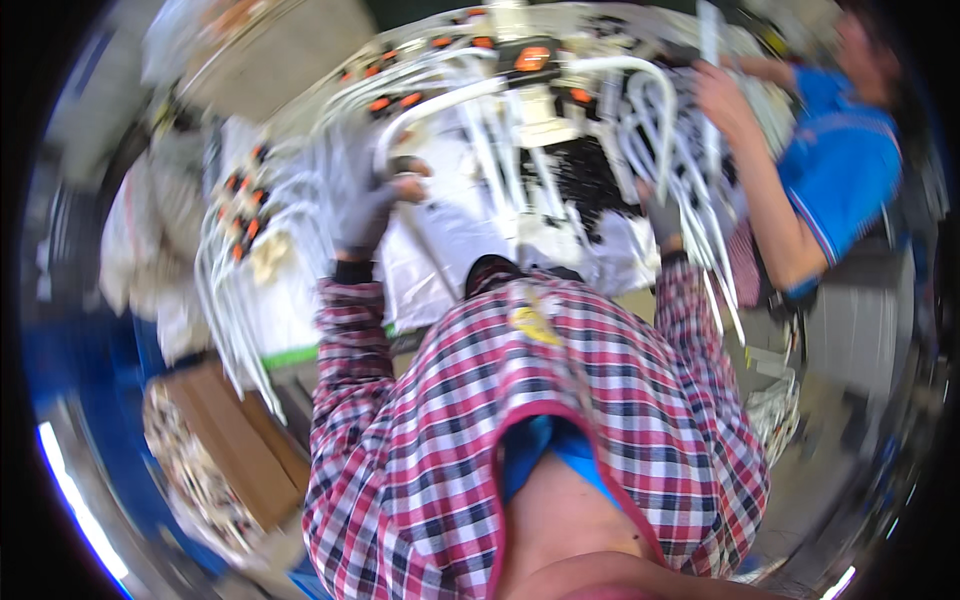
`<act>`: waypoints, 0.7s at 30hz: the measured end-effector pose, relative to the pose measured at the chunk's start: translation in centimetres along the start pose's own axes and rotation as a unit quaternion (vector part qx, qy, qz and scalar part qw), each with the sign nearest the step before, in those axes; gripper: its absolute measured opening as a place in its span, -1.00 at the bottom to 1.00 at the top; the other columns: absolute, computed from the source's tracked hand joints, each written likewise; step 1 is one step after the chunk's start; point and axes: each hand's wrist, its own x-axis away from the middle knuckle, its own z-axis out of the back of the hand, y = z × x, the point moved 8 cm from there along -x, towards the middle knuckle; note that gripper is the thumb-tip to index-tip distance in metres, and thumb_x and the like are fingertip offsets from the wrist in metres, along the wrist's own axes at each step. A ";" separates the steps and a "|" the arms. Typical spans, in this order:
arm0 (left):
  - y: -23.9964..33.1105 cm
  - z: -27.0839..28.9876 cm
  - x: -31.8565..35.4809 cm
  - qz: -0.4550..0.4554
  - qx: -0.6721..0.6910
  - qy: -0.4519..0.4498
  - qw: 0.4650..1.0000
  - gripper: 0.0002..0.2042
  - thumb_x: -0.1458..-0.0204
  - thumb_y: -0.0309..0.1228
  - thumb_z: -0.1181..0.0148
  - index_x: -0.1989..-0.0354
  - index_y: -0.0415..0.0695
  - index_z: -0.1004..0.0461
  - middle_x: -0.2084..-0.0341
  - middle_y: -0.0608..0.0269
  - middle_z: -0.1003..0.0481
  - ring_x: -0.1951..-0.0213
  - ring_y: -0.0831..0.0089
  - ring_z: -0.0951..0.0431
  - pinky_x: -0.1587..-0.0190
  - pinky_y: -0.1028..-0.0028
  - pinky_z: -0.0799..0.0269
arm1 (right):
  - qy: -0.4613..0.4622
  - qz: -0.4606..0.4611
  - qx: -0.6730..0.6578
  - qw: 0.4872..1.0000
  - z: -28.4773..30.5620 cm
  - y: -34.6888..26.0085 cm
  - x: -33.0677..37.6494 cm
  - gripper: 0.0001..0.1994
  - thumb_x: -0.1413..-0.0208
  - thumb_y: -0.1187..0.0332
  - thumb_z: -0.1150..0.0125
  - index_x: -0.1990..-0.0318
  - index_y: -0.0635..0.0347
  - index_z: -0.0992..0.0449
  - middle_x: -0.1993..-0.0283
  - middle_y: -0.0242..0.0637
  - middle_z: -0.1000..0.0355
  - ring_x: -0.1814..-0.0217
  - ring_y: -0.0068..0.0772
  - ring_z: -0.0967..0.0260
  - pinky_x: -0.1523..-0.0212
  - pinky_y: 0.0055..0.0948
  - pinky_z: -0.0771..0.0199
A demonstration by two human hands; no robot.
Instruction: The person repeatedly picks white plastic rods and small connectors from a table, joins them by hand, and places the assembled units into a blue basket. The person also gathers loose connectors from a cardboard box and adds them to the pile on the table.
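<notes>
The left hand (366,212), in a grey glove with fingertips showing, curls around the left end of a white bent tube (445,98); motion blur softens its outline. The right hand (663,218), also gloved, grips the tube's right end, its fingers smeared and partly hidden. The tube arches over the far side of the table, a black-and-orange block (530,58) at its middle. Beneath lie small black pieces (580,185), too blurred to identify. More white tubes (222,320) hang over the table's left edge. At far right, a co-worker in a blue shirt (850,190) raises one arm, partly cut off. At near left, the plaid sleeve partly covers a brown cardboard box (240,440).
</notes>
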 end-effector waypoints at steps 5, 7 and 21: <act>5.2 -3.5 6.2 -0.195 -0.035 0.206 0.958 -0.33 -0.03 -0.43 -0.31 -0.32 -0.22 -0.17 -0.14 0.20 -0.34 -0.16 0.43 -0.33 -0.18 0.41 -0.27 | 0.075 0.029 -0.046 0.996 -0.3 8.8 -0.4 -0.53 -0.25 -0.03 -0.15 0.50 0.19 -0.59 0.61 -0.47 -0.37 0.55 -0.58 -0.26 0.50 -0.48 -0.20; 12.2 -6.1 10.6 -0.388 -0.214 0.299 0.845 -0.32 -0.07 -0.39 -0.31 -0.33 -0.30 -0.12 -0.27 0.07 -0.22 -0.37 0.30 -0.13 -0.38 0.30 0.00 | -0.034 0.046 -0.114 0.992 -4.5 -0.8 0.3 -0.59 -0.25 -0.01 -0.16 0.45 0.14 -0.58 0.72 -0.63 -0.12 0.70 -0.76 -0.02 0.64 -0.63 0.08; -3.5 10.7 18.3 -0.017 -0.455 0.521 0.722 -0.56 -0.14 -0.41 -0.07 -0.21 -0.25 -0.29 0.34 -0.22 -0.55 0.24 -0.14 -0.58 0.19 0.11 -0.47 | -0.510 0.363 0.218 0.749 -23.4 -16.8 18.6 -0.57 -0.17 0.10 -0.21 -0.05 0.24 -0.52 0.04 -0.15 -0.55 0.00 -0.22 -0.52 -0.04 -0.31 -0.46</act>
